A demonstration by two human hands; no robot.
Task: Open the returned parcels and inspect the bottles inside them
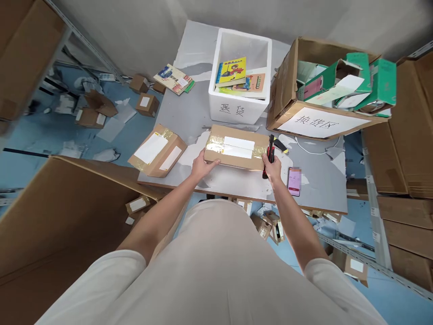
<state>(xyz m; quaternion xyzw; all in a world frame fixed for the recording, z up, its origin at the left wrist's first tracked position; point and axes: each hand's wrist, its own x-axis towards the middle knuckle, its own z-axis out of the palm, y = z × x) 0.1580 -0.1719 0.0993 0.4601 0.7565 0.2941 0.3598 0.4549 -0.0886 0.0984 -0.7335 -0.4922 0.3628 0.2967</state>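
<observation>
A taped cardboard box [233, 160] with a white label on top lies at the middle of the table's front part. My left hand [203, 167] grips its front left corner, thumb along the front edge. At the right end, my right hand [272, 169] is closed around a black and red utility knife [271, 151], with its fingers against the box. Whether the blade is out cannot be made out. A second taped box [157, 151] with white labels sits tilted to the left. A phone [294, 181] with a lit pink screen lies right of my right hand.
Behind the box stand a white foam bin [238, 108] with books and a large carton [287, 90] of green boxes. Some books [173, 79] lie at the back left. A big open carton [74, 203] is at my left; boxes and paper litter the blue floor [128, 140].
</observation>
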